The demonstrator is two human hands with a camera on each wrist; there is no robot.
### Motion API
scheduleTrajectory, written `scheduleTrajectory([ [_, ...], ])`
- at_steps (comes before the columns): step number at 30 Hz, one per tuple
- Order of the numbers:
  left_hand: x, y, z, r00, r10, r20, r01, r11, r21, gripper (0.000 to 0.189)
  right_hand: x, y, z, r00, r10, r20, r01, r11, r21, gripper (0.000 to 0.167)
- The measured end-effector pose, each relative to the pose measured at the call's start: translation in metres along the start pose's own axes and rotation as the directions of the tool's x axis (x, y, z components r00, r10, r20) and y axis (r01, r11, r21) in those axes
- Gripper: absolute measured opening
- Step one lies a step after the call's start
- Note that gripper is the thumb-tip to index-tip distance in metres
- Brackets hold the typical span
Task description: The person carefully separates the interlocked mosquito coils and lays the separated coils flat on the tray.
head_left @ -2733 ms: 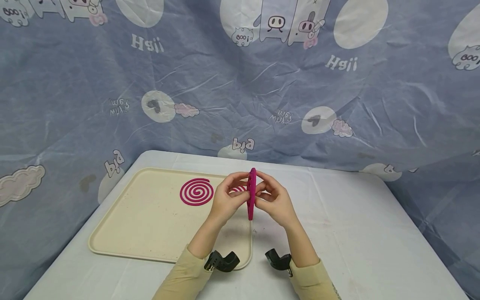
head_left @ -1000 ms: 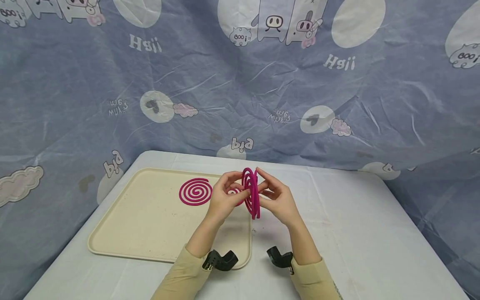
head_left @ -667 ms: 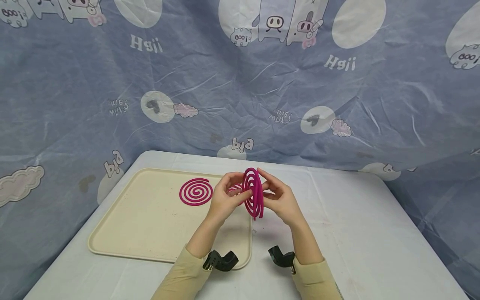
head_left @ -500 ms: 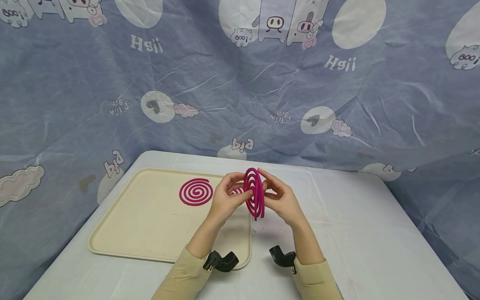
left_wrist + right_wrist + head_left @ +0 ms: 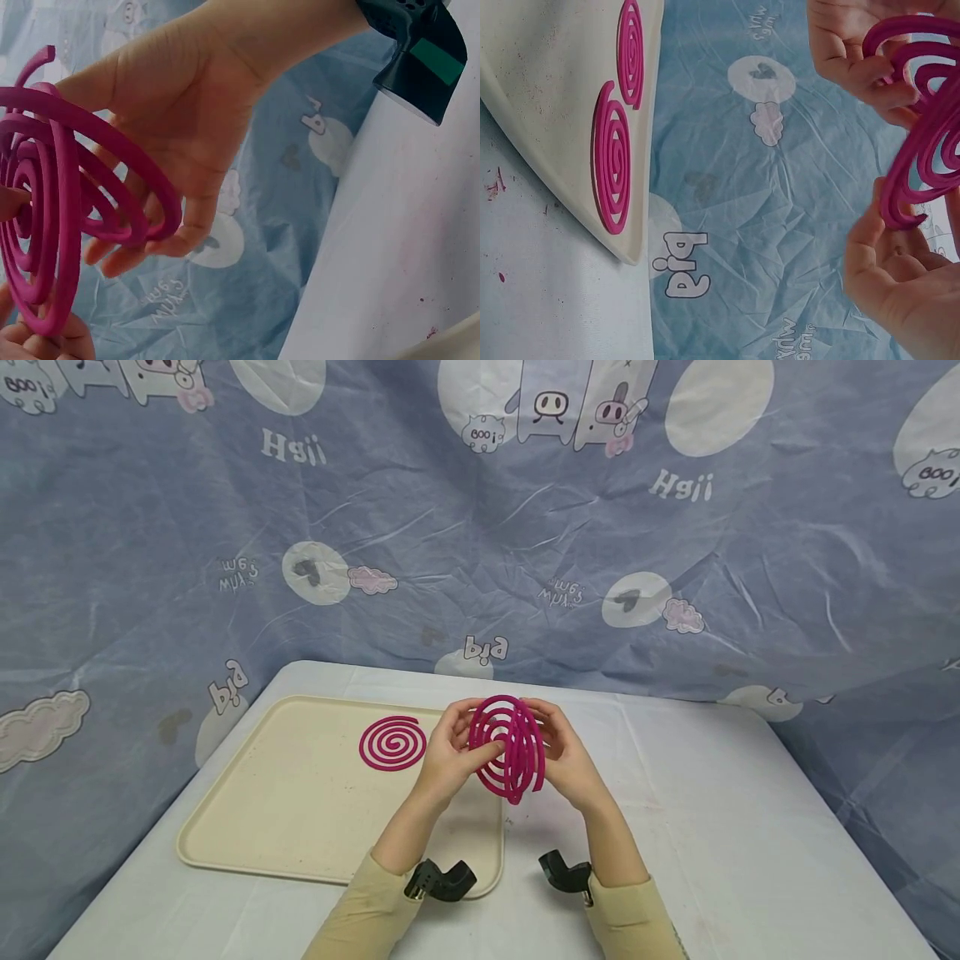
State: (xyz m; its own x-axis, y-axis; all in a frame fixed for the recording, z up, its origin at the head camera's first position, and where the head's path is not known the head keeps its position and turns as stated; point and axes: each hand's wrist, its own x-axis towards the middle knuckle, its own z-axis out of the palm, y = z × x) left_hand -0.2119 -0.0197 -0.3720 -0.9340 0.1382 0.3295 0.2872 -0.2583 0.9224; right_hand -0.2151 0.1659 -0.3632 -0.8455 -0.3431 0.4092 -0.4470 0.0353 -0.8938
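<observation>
Two magenta mosquito coils (image 5: 484, 779) are held upright, fanned apart at an angle and overlapping towards the lower edge. My left hand (image 5: 448, 758) grips the left coil, its thumb pressed over the spiral's middle and its fingers behind. At the other side my right hand (image 5: 573, 766) holds the right coil by its outer rings; from the left wrist view its curled fingertips (image 5: 124, 259) show behind the rings. Another mosquito coil (image 5: 392, 744) lies flat on the tray. A further coil (image 5: 613, 166) beside it shows in the right wrist view, hidden behind the hands from the head.
A cream tray (image 5: 300, 827) with a raised rim covers the left part of the white table (image 5: 697, 827), its right edge below the hands. Blue printed cloth (image 5: 420, 510) hangs behind the table. Black wrist cameras (image 5: 566, 872) sit at the cuffs. Reddish specks dot the table.
The held coils, seen edge-on as one before, have spread apart into two angled spirals. The left coil has turned to face the head camera more. My right hand has shifted slightly right.
</observation>
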Motion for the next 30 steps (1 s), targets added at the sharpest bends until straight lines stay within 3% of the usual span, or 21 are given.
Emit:
scheduleTrajectory([
  [10, 0.001, 0.002, -0.006, 1.0, -0.018, -0.005, 0.018, 1.0, -0.022, 0.055, 0.0, 0.002, -0.006, 1.0, 0.014, -0.005, -0.014, 1.0, 0.017, 0.066],
  [19, 0.001, 0.002, -0.005, 0.997, -0.075, 0.035, 0.078, 0.989, -0.125, 0.055, -0.002, 0.001, -0.01, 0.997, 0.026, 0.075, -0.031, 0.998, 0.061, 0.063],
  [25, 0.001, 0.001, -0.002, 0.991, -0.121, 0.06, 0.131, 0.971, -0.201, 0.056, -0.002, 0.002, -0.011, 0.997, 0.035, 0.075, -0.038, 0.999, 0.036, 0.067],
  [30, 0.001, -0.001, 0.0, 0.983, -0.149, 0.108, 0.174, 0.939, -0.295, 0.056, -0.002, 0.002, -0.01, 0.995, 0.021, 0.097, -0.026, 0.998, 0.059, 0.067],
])
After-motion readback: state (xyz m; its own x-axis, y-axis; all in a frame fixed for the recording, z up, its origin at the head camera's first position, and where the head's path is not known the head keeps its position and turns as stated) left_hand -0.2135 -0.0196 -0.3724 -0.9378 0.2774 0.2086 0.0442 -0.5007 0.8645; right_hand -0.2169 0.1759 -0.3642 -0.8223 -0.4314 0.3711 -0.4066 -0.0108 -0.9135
